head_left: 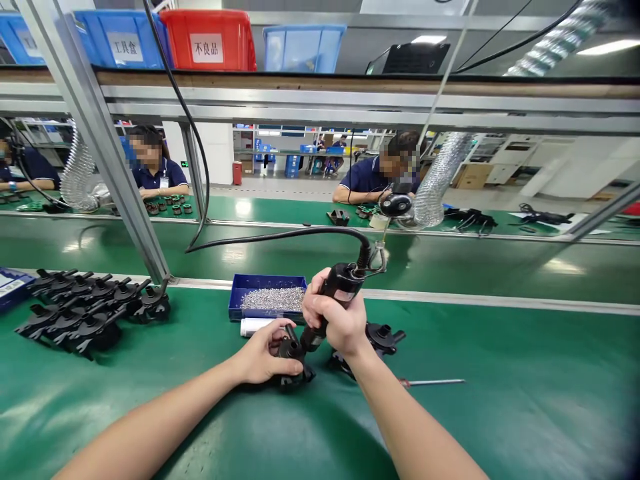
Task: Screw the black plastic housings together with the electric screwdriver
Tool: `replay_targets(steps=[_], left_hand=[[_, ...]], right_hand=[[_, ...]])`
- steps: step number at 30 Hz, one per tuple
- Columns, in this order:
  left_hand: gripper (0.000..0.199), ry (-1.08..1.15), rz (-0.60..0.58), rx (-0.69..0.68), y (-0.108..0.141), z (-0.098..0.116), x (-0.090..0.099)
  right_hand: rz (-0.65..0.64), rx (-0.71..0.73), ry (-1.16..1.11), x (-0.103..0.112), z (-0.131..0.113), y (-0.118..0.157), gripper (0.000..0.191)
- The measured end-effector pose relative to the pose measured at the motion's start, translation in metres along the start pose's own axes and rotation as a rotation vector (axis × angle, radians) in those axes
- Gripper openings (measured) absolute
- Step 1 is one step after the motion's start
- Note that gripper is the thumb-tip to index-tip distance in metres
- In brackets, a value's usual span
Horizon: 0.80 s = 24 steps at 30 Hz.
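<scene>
My left hand [263,357] is wrapped round a black plastic part [293,348] with a short round spout, which rests on the green work surface [210,433]. In my right hand [343,317] is a black electric screwdriver [344,277], tilted so that its lower end meets the right side of that part. Its tip is hidden at the part. A black cable [280,235] runs from its top, where a wire hanger is also attached. Just behind my left hand lies a white cylinder [255,326], beside a blue tray [233,305] of small silvery screws.
More black parts [384,339] sit behind my right wrist, near a screwdriver [435,382] lying flat. Rows of similar parts [93,303] stand at the left. A metal post [107,153] rises there. People [377,175] work across the bench.
</scene>
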<state>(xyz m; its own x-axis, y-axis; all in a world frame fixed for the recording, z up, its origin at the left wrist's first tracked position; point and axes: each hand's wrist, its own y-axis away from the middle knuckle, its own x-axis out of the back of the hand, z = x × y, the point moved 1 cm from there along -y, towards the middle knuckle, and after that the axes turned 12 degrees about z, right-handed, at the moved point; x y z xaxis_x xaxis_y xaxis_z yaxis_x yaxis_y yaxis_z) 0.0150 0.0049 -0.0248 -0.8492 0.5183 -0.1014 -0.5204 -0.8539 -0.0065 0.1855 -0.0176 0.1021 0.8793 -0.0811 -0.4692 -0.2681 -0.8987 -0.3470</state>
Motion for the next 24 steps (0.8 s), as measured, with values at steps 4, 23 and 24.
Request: replay_targets(steps=[4,23,24], left_hand=[[0.086,-0.038,0.010,0.005,0.000,-0.003,0.002],[0.114,-0.272,-0.150,-0.296,-0.001,0.002,0.004],[0.115,-0.267,-0.149,-0.293,-0.001,0.003,0.003]], right_hand=[[0.017,-0.002,-0.004,0.002,0.000,-0.002,0.018],[-0.284,-0.175,-0.010,-0.002,-0.010,0.020,0.023],[-0.303,-0.188,-0.025,-0.002,-0.009,0.022,0.023]])
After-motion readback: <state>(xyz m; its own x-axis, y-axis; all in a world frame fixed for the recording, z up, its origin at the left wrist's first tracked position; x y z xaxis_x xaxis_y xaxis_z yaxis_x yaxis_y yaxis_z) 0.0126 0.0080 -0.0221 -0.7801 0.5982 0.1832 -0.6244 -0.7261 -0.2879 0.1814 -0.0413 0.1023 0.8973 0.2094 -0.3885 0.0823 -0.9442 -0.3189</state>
